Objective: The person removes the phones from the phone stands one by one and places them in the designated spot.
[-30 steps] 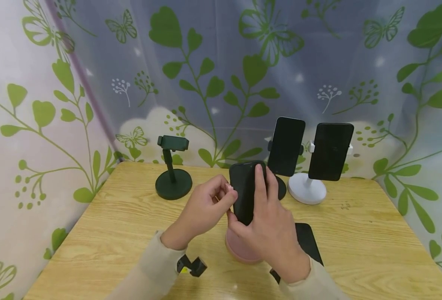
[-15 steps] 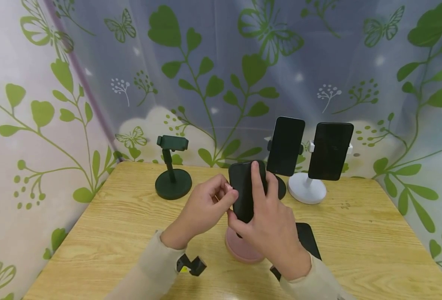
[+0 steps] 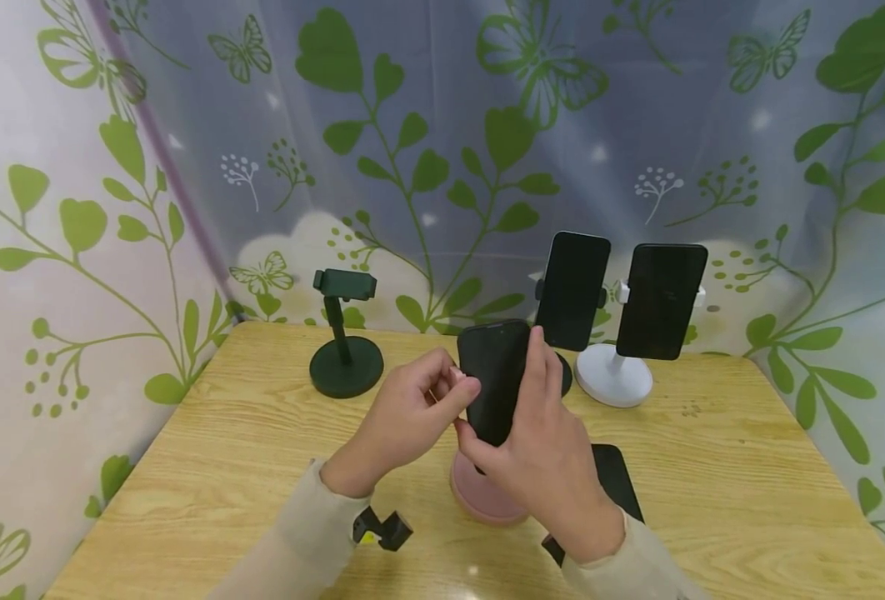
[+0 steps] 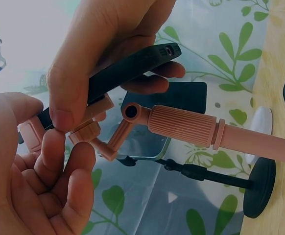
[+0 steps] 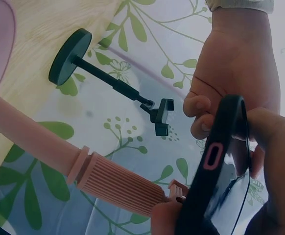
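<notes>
In the head view a black smartphone stands tilted over the round base of a pink phone stand. My right hand grips the phone, with fingers along its right edge and the thumb at its lower left. My left hand pinches the pink clamp of the stand at the phone's left edge. Seen from the left wrist, the phone lies against the clamp, above the hinged arm and ribbed sleeve of the stand. The right wrist view shows the phone's edge close up, with a pink-rimmed slot.
A dark green phone stand without a phone stands at the back left. At the back right, one phone sits in a black stand and another phone in a white stand. Another black phone lies flat beside my right wrist.
My right forefinger has shifted from the front of the screen to the phone's right edge. The left hand keeps its place at the clamp.
</notes>
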Tool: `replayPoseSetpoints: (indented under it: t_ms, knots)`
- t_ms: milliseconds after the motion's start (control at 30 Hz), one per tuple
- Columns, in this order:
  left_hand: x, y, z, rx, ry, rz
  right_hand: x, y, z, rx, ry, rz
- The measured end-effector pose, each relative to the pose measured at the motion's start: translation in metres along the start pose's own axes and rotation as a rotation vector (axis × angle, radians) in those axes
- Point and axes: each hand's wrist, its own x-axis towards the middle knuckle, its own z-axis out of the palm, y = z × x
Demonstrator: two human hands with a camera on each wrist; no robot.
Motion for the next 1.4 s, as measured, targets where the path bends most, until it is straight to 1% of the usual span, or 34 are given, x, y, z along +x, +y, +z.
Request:
replayPoseSetpoints:
  t_ms: [100, 200, 267, 433, 500, 633, 733, 833, 900, 967, 1100, 1267, 1400]
  knots:
    - [0.000, 0.000, 0.000, 0.004, 0.002, -0.004, 0.001, -0.001, -0.002, -0.008, -0.023, 0.023]
    - [0.000, 0.000, 0.000, -0.004, -0.001, -0.003, 0.003, -0.001, -0.004, -0.032, -0.031, 0.016]
    - [0.001, -0.001, 0.001, -0.010, -0.009, -0.001, 0.005, 0.000, -0.006, -0.064, -0.027, -0.016]
    - [0.002, -0.002, 0.003, -0.013, -0.019, 0.000, 0.011, 0.002, -0.012, -0.176, 0.001, -0.162]
    - [0.002, -0.002, 0.003, -0.014, -0.018, -0.002, 0.014, 0.002, -0.014, -0.212, 0.007, -0.202]
    - [0.003, -0.002, 0.003, -0.009, -0.016, -0.004, 0.017, 0.001, -0.019, -0.256, -0.006, -0.224]
    - [0.003, -0.002, 0.004, 0.001, -0.012, -0.007, 0.021, -0.002, -0.023, -0.282, -0.045, -0.235]
    - [0.004, -0.002, 0.004, 0.000, -0.010, -0.016, 0.025, -0.006, -0.026, -0.302, -0.094, -0.267]
    - [0.004, -0.002, 0.004, -0.009, -0.011, -0.021, 0.027, -0.008, -0.028, -0.307, -0.114, -0.286]
    - [0.004, -0.002, 0.004, -0.021, -0.012, -0.022, 0.028, -0.009, -0.028, -0.303, -0.117, -0.296]
    - [0.004, -0.003, 0.005, -0.029, -0.009, -0.010, 0.028, -0.011, -0.027, -0.270, -0.087, -0.297]
    - [0.003, -0.005, 0.005, -0.034, -0.006, 0.004, 0.031, -0.009, -0.025, -0.239, -0.049, -0.334]
    - [0.003, -0.006, 0.006, -0.051, -0.015, 0.002, 0.035, -0.005, -0.025, -0.223, -0.054, -0.359]
